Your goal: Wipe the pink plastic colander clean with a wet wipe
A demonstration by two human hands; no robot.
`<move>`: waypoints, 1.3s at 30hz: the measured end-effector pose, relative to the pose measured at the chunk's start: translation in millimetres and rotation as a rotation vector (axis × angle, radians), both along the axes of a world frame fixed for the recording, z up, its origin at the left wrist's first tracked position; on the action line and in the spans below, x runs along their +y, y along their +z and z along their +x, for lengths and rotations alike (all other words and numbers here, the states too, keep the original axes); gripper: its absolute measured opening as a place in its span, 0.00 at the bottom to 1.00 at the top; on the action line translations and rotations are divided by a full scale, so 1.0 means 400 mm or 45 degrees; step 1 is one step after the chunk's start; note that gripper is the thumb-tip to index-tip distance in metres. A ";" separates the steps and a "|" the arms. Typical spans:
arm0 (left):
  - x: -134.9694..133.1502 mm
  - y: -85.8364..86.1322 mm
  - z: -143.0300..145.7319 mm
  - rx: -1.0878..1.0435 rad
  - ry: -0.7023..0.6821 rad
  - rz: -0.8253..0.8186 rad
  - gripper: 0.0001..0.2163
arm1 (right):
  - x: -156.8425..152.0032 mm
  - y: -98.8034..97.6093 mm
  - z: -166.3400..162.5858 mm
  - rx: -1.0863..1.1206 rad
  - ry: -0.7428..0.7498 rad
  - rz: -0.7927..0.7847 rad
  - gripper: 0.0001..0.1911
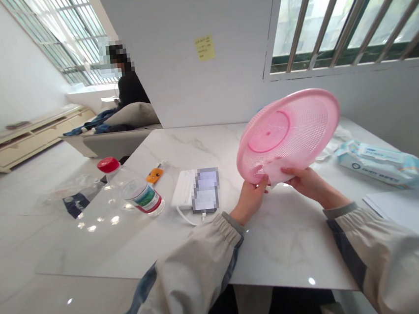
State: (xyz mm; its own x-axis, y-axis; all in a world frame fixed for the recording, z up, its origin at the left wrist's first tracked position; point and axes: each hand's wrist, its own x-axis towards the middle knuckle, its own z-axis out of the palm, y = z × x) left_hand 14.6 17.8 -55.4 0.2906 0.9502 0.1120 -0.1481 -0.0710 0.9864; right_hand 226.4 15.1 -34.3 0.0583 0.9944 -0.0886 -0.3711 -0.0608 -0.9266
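Through the head camera I see a white marble table filling the view, with a pink plastic mesh basket held up above it, tilted, its round base turned toward me. My left hand and right hand stand apart, each clamped on the basket's near rim. Left of my left hand lie a clear bottle with a red cap, a white power bank under a blurred phone, and an orange tag. Right of my right hand sits a wet-wipes packet; its blue lettering and the bottle's label are unreadable here.
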 end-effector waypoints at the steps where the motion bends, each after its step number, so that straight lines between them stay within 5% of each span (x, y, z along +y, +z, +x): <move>1: 0.001 -0.001 0.000 0.020 0.016 0.006 0.30 | 0.002 -0.003 0.000 -0.001 -0.015 -0.007 0.26; 6: 0.002 -0.003 -0.003 0.075 0.042 -0.017 0.23 | 0.019 -0.010 0.013 0.027 -0.162 0.013 0.23; 18: -0.013 0.059 -0.043 -0.061 0.404 0.097 0.27 | 0.068 -0.049 0.075 0.034 -0.695 0.272 0.23; 29: -0.014 0.044 -0.032 -0.173 0.257 0.127 0.41 | 0.062 -0.034 0.056 0.163 -0.694 0.212 0.24; 34: -0.018 0.012 -0.010 -0.089 -0.160 -0.043 0.37 | 0.033 -0.007 0.020 0.075 -0.374 0.142 0.22; 39: -0.019 -0.006 -0.001 -0.169 -0.142 -0.205 0.48 | 0.025 0.000 0.019 0.027 -0.257 0.110 0.22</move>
State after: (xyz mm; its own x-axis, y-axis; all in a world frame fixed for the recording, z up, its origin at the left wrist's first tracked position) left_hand 14.4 10.3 -57.9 0.3878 0.9217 0.0054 -0.2750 0.1101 0.9551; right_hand 234.0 25.0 -34.2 0.2561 0.9666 -0.0069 -0.3875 0.0961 -0.9168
